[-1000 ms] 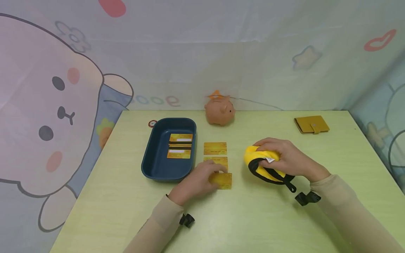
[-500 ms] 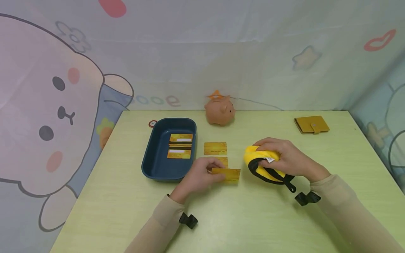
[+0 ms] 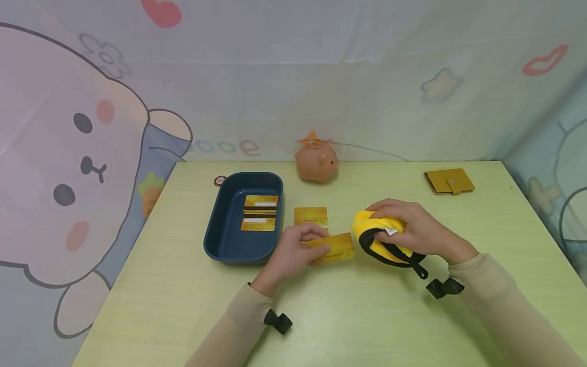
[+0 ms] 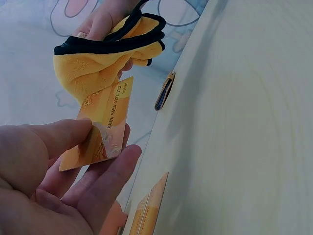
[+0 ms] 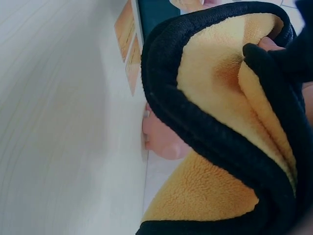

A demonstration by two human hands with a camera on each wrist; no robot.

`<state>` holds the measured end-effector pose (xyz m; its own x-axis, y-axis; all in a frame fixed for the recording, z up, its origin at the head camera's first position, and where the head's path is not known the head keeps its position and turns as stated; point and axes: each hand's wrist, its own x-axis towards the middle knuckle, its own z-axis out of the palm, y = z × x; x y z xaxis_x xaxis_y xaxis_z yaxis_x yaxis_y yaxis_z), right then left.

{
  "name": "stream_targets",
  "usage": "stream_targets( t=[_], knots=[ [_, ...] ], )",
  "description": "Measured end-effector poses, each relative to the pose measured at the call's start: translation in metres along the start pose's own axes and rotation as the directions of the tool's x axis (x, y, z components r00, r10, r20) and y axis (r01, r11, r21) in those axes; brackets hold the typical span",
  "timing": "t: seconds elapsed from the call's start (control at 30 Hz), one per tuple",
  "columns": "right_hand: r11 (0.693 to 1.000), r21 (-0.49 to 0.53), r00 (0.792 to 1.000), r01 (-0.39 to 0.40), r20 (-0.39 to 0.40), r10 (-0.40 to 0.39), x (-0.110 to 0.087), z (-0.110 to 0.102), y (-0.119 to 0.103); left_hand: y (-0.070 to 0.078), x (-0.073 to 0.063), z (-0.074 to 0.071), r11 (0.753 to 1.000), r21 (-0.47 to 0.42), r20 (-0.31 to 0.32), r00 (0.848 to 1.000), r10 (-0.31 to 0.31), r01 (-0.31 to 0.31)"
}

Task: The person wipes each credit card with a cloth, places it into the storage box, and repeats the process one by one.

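Observation:
My left hand point(image 3: 297, 252) pinches a gold bank card point(image 3: 337, 248) between thumb and fingers, raised above the table. In the left wrist view the card point(image 4: 105, 125) shows embossed digits, its far corner overlapping a yellow cloth with black edging point(image 4: 80, 71). That folded, fleecy cloth point(image 3: 378, 224) is gripped by my right hand point(image 3: 415, 227), thumb on the near side. A black loop hangs from its lower end. In the right wrist view the cloth point(image 5: 210, 191) fills much of the picture and hides most of the hand. Behind my left hand another gold card point(image 3: 310, 214) lies flat, with one more mostly covered.
Left of the cards stands a dark blue tray point(image 3: 220, 250) holding two gold cards point(image 3: 259, 223) with black stripes. A pink piggy bank point(image 3: 316, 163) is at the back. A mustard wallet point(image 3: 449, 181) lies back right, and a small red-and-white chip point(image 3: 219, 180) by the tray.
My left hand picked up the nearest card from the table, tilted it up and moved it right, towards the cloth. The right hand keeps its hold on the cloth in the same place.

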<state>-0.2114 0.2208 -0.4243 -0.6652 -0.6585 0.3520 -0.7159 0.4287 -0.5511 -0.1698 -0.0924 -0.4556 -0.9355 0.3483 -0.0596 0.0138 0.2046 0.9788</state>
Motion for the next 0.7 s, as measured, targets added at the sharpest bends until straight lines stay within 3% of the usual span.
stream_targets(
  t=[0.13, 0.4, 0.7],
  knots=[
    [1.0, 0.002, 1.0, -0.001, 0.001, 0.001, 0.0001, -0.0001, -0.0009, 0.0007, 0.0001, 0.002, 0.998, -0.051, -0.003, 0.999, -0.041, 0.041],
    [1.0, 0.002, 1.0, -0.005, 0.003, 0.005, 0.0009, -0.0004, -0.0018, -0.0025, 0.0019, 0.0034, 0.993, -0.114, 0.004, 1.0, -0.006, 0.007],
    [1.0, 0.005, 1.0, 0.001, 0.004, -0.001, 0.0019, 0.0008, -0.0021, -0.0025, 0.0038, 0.0036, 0.982, -0.18, 0.058, 0.998, -0.039, 0.049]
  ],
)
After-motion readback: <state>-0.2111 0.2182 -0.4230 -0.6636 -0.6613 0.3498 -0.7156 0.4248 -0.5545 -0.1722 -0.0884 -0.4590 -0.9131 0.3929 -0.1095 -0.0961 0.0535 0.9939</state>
